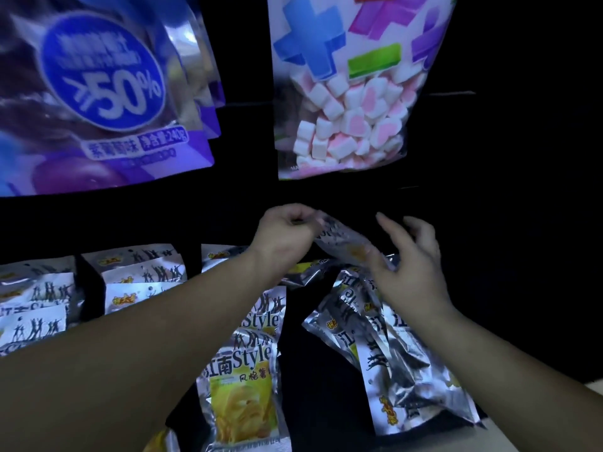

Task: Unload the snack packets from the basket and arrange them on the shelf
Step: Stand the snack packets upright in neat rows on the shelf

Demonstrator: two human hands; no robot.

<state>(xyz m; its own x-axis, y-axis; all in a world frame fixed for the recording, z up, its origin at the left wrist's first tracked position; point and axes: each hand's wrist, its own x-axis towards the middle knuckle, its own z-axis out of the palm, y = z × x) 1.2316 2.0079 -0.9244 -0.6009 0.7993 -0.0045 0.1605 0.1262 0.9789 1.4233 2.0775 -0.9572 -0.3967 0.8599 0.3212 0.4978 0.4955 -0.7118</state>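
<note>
Silver foil packet: held up and tilted over the far middle of the shelf, probably lifted clear so it can be squared up before it joins a row.
Left hand: fingers curled, with thumb and fingertips pinching the packet's top edge. Gripping by the seal likely spares the crisps inside.
Right hand: fingers spread and relaxed, gripping nothing. Its thumb side is just beside the packet's lower end, seemingly ready to steady it, but contact cannot be made out.
Left rows: matching packets overlap front to back in neat files with labels up, and look already arranged.
Middle row: more packets run from near to far in a file. The far end is hidden under the left forearm, and the nearest packet is cut off by the picture's bottom edge.
Loose heap: on the right, packets lie crossed and some upside down, apparently waiting to be straightened.
Purple bag and marshmallow bag: these hang above at the far side, tops cut off, and are no part of the job.
Black shelf: so dark that its edges and dividers hardly show.
Basket: not in view, so how many packets remain cannot be judged.
</note>
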